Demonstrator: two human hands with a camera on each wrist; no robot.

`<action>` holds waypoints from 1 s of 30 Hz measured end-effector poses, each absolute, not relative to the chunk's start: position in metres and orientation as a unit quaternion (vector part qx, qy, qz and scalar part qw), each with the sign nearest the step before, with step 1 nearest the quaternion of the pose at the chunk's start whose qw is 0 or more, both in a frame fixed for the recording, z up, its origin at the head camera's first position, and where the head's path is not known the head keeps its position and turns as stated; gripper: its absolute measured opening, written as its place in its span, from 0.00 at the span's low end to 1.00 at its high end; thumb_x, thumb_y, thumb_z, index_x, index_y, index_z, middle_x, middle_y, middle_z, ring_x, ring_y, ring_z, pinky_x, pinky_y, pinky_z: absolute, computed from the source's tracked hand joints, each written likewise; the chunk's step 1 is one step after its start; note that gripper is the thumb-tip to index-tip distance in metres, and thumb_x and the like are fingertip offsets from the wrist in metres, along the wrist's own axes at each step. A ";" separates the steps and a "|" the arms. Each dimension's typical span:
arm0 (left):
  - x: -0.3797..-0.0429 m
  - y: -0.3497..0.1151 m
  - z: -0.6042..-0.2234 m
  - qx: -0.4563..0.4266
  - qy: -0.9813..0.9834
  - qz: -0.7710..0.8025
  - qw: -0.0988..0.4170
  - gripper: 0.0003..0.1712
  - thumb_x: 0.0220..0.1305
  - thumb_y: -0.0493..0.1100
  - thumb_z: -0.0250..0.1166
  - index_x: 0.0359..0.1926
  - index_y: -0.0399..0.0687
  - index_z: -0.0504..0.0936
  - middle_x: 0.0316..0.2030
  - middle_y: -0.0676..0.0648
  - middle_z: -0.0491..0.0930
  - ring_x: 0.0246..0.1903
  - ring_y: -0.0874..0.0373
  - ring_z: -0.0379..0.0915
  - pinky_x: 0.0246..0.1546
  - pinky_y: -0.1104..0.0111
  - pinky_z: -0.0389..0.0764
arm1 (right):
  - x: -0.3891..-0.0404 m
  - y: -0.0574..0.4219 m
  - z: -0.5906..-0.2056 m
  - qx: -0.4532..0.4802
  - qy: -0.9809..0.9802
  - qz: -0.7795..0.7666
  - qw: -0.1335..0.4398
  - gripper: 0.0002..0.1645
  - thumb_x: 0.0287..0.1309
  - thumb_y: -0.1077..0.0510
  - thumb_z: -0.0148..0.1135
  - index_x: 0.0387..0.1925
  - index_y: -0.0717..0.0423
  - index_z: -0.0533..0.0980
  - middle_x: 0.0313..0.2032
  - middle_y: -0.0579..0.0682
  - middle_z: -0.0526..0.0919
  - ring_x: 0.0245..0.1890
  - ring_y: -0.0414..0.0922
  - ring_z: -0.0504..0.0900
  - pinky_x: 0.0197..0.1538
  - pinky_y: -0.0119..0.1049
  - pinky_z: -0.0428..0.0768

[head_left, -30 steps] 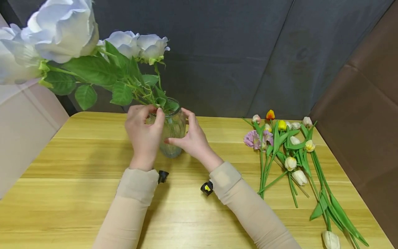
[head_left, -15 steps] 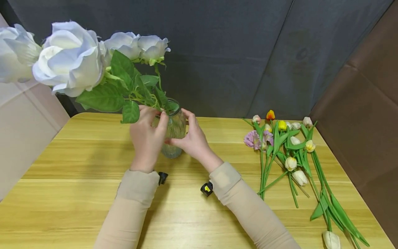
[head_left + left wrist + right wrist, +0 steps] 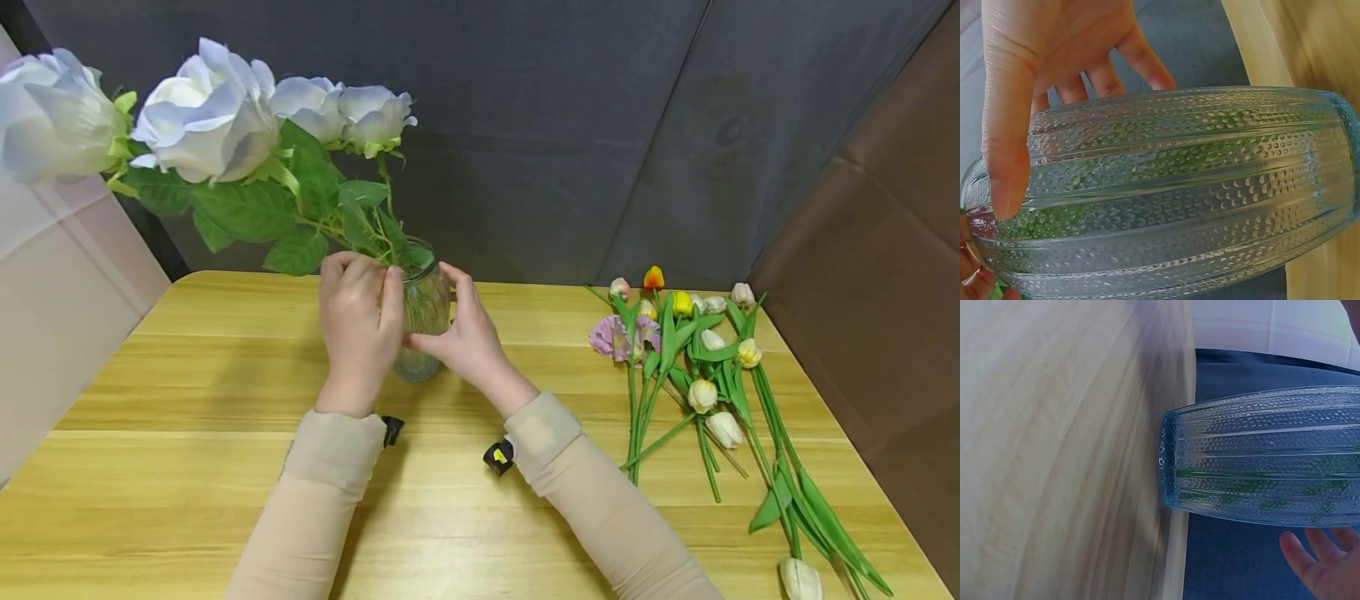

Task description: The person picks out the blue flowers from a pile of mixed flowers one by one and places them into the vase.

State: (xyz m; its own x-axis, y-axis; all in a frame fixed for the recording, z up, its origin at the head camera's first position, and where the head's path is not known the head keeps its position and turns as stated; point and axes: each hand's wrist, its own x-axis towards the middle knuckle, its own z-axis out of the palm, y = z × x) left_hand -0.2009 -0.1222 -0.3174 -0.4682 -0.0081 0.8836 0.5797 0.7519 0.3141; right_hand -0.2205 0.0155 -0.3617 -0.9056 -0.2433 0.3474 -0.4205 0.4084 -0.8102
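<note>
A clear ribbed glass vase (image 3: 420, 333) stands upright near the table's back edge, its textured wall filling much of the left wrist view. Several large white roses (image 3: 210, 121) lean out of its mouth to the left; green stems show through the glass. At the rim, my left hand (image 3: 358, 321) pinches the rose stems between thumb and curled fingers, partly hidden by the hand itself. My right hand (image 3: 468, 337) holds the vase from the right, thumb across its front and fingers behind. In the right wrist view, fingertips of the right hand (image 3: 1329, 559) show beside the glass.
On the wooden table (image 3: 187, 483), several loose tulips (image 3: 702, 396) lie at the right with long green stems. A purple flower (image 3: 622, 337) lies among them. A dark grey partition (image 3: 555, 150) stands behind, a brown one (image 3: 877, 275) at the right.
My left hand has moved slightly right and down at the rim. The large front rose has turned and shifted right, its leaves moving with it. The right hand and vase have barely moved.
</note>
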 end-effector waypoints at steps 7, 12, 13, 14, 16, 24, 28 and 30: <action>-0.207 -0.120 -0.331 -0.173 -0.750 -0.367 0.522 0.20 0.69 0.38 0.51 0.23 0.30 0.79 0.28 0.36 0.77 0.40 0.39 0.67 0.51 0.52 0.63 | -0.222 0.014 -0.364 0.199 -0.837 0.502 0.092 0.61 0.42 0.49 0.79 0.71 0.49 0.50 0.64 0.51 0.62 0.60 0.48 0.67 0.55 0.45 0.72; -0.212 -0.118 -0.349 -0.136 -0.683 -0.490 0.524 0.15 0.63 0.36 0.63 0.48 0.31 0.75 0.45 0.38 0.75 0.49 0.47 0.69 0.55 0.57 0.66 | -0.222 0.012 -0.365 0.194 -0.836 0.505 0.095 0.62 0.41 0.49 0.79 0.71 0.48 0.51 0.63 0.51 0.64 0.60 0.47 0.67 0.56 0.45 0.72; -0.212 -0.118 -0.351 -0.127 -0.674 -0.514 0.515 0.19 0.62 0.36 0.65 0.52 0.33 0.73 0.48 0.39 0.73 0.51 0.49 0.69 0.56 0.58 0.66 | -0.222 0.012 -0.365 0.195 -0.834 0.506 0.097 0.62 0.40 0.49 0.80 0.71 0.48 0.51 0.62 0.52 0.65 0.60 0.46 0.67 0.57 0.45 0.71; -0.212 -0.118 -0.352 -0.120 -0.667 -0.534 0.505 0.24 0.61 0.37 0.66 0.56 0.34 0.71 0.52 0.40 0.72 0.54 0.52 0.67 0.58 0.59 0.65 | -0.222 0.012 -0.365 0.196 -0.834 0.507 0.096 0.62 0.40 0.49 0.80 0.71 0.48 0.51 0.62 0.52 0.65 0.60 0.46 0.67 0.57 0.45 0.71; -0.212 -0.118 -0.353 -0.113 -0.661 -0.560 0.487 0.31 0.62 0.41 0.66 0.62 0.34 0.66 0.57 0.41 0.69 0.59 0.54 0.64 0.61 0.59 0.61 | -0.222 0.012 -0.365 0.198 -0.832 0.509 0.096 0.62 0.40 0.47 0.80 0.71 0.47 0.51 0.61 0.52 0.66 0.61 0.45 0.66 0.58 0.45 0.70; -0.196 -0.120 -0.336 -0.126 -0.705 -0.558 0.420 0.52 0.60 0.68 0.59 0.63 0.24 0.63 0.60 0.30 0.68 0.62 0.47 0.62 0.64 0.62 0.58 | -0.221 0.013 -0.365 0.199 -0.830 0.513 0.094 0.62 0.41 0.46 0.79 0.71 0.46 0.50 0.62 0.50 0.65 0.61 0.44 0.66 0.59 0.46 0.70; -0.196 -0.131 -0.335 -0.144 -0.734 -0.564 0.350 0.39 0.66 0.53 0.62 0.64 0.25 0.63 0.61 0.31 0.65 0.64 0.48 0.58 0.65 0.64 0.55 | -0.220 0.013 -0.365 0.190 -0.830 0.516 0.090 0.63 0.40 0.45 0.79 0.72 0.45 0.50 0.63 0.49 0.64 0.62 0.43 0.65 0.60 0.46 0.69; -0.199 -0.140 -0.336 -0.141 -0.750 -0.574 0.297 0.32 0.65 0.42 0.63 0.63 0.26 0.64 0.58 0.33 0.68 0.61 0.50 0.61 0.62 0.66 0.59 | -0.220 0.014 -0.365 0.186 -0.830 0.518 0.087 0.63 0.40 0.43 0.79 0.72 0.45 0.50 0.64 0.48 0.63 0.63 0.43 0.64 0.61 0.46 0.68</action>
